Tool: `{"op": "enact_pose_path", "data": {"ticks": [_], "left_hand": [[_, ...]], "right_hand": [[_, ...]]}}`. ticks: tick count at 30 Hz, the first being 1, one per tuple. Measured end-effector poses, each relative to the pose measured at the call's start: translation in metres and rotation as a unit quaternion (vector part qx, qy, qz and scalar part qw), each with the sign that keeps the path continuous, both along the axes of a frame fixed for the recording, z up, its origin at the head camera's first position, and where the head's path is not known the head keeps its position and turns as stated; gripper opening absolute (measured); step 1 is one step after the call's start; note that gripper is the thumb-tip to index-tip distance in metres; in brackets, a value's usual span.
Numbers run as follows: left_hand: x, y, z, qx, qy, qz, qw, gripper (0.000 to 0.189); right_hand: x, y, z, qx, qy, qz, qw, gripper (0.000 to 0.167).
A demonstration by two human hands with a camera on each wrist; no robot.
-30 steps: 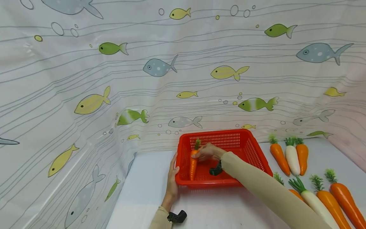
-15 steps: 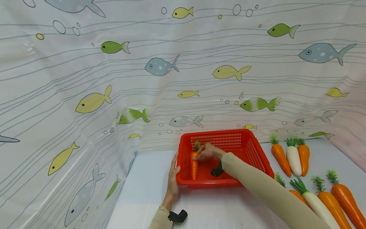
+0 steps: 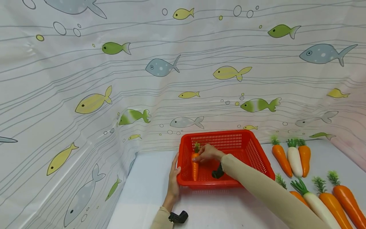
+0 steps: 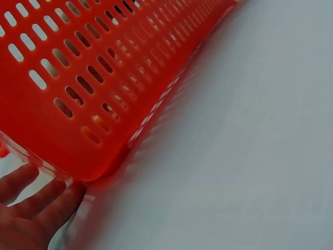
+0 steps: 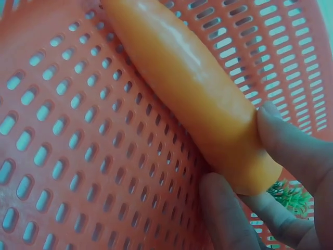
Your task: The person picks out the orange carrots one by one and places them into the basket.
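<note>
An orange carrot (image 3: 195, 171) with a green leafy top lies along the left side inside the red plastic basket (image 3: 220, 183). My right hand (image 3: 208, 152) pinches it near its leafy end, thumb on one side and fingers on the other. In the right wrist view the carrot (image 5: 187, 83) lies against the slotted basket, and the hand (image 5: 291, 156) holds its thick end. My left hand (image 3: 172, 183) rests along the basket's outer left side. Its extended fingers (image 4: 47, 203) touch the wall near a lower corner in the left wrist view.
On the white table (image 3: 145, 181) to the right lie an orange carrot (image 3: 281, 160), a white radish (image 3: 294, 160) and another carrot (image 3: 304, 160). Nearer are a longer white radish (image 3: 320, 205) and more carrots (image 3: 347, 200). A fish-patterned sheet (image 3: 160, 105) stands behind and left.
The carrot has settled slightly lower against the basket's left side, with my right hand still pinching it. My left hand stays at the basket's side. The view has shifted slightly.
</note>
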State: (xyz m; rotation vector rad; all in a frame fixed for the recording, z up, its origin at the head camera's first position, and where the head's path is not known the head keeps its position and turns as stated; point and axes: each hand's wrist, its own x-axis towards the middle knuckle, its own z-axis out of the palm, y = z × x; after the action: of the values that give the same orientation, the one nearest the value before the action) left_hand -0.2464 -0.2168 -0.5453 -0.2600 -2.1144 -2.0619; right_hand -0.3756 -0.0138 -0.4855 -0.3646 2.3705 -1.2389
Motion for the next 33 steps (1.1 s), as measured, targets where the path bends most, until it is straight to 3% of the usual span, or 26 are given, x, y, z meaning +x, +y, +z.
{"op": "enact_pose_path", "data": {"ticks": [5, 12, 20, 27, 33], "left_hand": [[0.001, 0.002, 0.0, 0.002, 0.004, -0.003, 1.0, 0.063], [0.0, 0.006, 0.0, 0.004, 0.008, -0.004, 1.0, 0.063], [0.001, 0.005, -0.001, 0.01, 0.007, -0.004, 0.9999, 0.062], [0.0, 0.004, -0.004, 0.01, 0.004, -0.007, 0.9999, 0.061], [-0.001, 0.002, -0.006, 0.015, 0.011, 0.004, 0.9998, 0.061]], "right_hand": [[0.001, 0.004, 0.0, -0.008, -0.003, 0.007, 0.9999, 0.04], [0.002, 0.011, 0.0, 0.001, -0.005, 0.004, 1.0, 0.055], [0.008, 0.02, 0.009, 0.007, -0.005, 0.019, 0.9998, 0.042], [0.01, 0.048, 0.025, 0.016, -0.01, 0.034, 0.9993, 0.037], [0.009, 0.085, 0.053, 0.007, 0.003, 0.047, 0.9989, 0.037]]}}
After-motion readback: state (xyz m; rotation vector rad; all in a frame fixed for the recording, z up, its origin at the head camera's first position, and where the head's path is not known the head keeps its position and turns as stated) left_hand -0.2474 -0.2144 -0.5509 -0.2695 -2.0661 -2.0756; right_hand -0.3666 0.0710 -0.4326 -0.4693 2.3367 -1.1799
